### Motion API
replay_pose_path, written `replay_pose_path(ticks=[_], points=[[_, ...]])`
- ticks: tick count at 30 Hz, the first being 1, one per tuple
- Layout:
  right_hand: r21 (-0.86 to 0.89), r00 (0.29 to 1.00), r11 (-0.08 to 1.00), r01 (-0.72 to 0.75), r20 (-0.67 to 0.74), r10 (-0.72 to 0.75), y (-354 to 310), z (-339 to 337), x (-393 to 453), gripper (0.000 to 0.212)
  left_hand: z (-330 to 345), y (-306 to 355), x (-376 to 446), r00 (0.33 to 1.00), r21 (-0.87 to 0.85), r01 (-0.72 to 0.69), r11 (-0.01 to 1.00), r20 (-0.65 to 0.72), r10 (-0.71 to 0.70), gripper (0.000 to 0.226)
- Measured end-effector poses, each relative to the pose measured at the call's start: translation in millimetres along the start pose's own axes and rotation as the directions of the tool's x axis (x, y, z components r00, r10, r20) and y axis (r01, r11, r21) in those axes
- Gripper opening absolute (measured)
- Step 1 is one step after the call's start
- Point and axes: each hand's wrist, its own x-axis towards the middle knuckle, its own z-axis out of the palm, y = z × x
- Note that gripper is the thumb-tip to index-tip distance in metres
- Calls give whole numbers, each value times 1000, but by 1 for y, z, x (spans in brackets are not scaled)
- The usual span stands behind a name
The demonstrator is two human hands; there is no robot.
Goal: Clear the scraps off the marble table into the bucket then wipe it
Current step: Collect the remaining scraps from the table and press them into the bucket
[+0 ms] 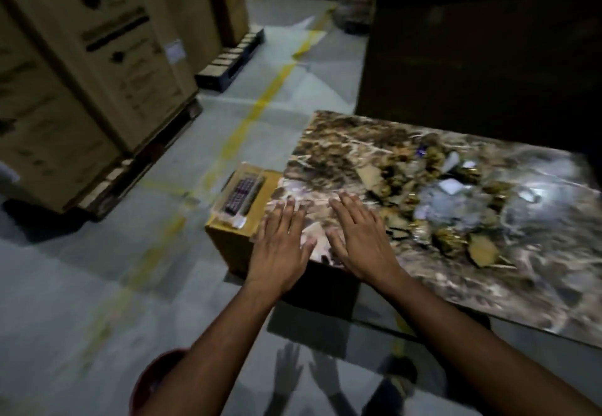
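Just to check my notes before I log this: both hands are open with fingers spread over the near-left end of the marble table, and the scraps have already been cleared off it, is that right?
Not quite. The head view shows the left hand and right hand open, but the scraps are still piled on the marble table.

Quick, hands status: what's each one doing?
Left hand: open, fingers spread, holding nothing.
Right hand: open, fingers spread, holding nothing.
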Motion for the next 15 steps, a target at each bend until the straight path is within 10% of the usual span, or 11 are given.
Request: replay_pose_path(ticks=[15], points=[[89,963,961,-263,-27,266,258,-51,-18,59,77,219,146,971,-98,-194,976,119,205,73]])
